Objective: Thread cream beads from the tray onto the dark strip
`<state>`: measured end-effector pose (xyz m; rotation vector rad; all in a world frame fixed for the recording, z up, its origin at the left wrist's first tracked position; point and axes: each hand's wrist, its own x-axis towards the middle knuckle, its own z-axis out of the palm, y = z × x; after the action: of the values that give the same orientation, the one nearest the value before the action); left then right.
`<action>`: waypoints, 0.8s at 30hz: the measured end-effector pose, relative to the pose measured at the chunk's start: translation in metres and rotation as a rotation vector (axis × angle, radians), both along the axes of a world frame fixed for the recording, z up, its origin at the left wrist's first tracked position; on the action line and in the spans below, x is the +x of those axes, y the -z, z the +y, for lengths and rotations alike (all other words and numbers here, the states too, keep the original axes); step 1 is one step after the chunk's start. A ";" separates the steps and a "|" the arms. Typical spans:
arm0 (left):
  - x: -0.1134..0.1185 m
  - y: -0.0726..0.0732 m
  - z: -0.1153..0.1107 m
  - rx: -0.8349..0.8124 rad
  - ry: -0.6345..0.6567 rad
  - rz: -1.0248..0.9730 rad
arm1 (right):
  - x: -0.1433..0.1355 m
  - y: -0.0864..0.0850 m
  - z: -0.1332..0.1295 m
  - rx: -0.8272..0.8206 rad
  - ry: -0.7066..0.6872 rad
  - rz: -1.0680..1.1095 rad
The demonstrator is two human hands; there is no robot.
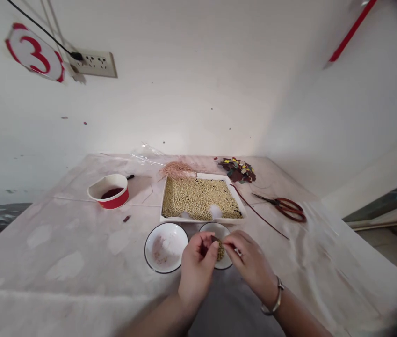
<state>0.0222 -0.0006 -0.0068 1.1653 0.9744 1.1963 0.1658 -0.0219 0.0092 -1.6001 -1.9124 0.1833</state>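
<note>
My left hand (198, 262) is closed in a pinch on a small dark flat piece (214, 238), held over a white bowl (224, 229) with a dark rim. Close beside it, my right hand (250, 262) is pinched shut at the same spot; what its fingertips hold is too small to make out. Greenish-gold beads (220, 253) show between the hands; I cannot tell whether they are held or lie in the bowl. Behind the hands sits a white tray (212, 176) of pale round grains (194, 199), with two whitish patches near its front edge.
At left are a second bowl (170, 243) with pinkish residue, a red-and-white tub (116, 202), a black pen (130, 177) and a small dark chip (126, 218). Pink fibres (177, 168) and dark chips (240, 173) lie behind. Scissors (289, 210) and a thin red strip (261, 213) lie right.
</note>
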 end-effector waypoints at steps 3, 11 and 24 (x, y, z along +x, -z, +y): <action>0.000 -0.002 -0.002 0.020 0.001 0.002 | 0.001 0.014 0.003 0.016 0.039 -0.020; 0.002 0.010 -0.002 0.065 0.013 0.018 | 0.111 0.065 0.035 -0.066 0.665 -0.121; 0.003 0.001 -0.002 -0.056 -0.008 -0.059 | 0.138 0.069 0.127 -0.253 0.689 -0.047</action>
<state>0.0249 -0.0022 -0.0083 1.0778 0.9629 1.1956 0.3034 0.1050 -0.0599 -2.3485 -1.3003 0.0945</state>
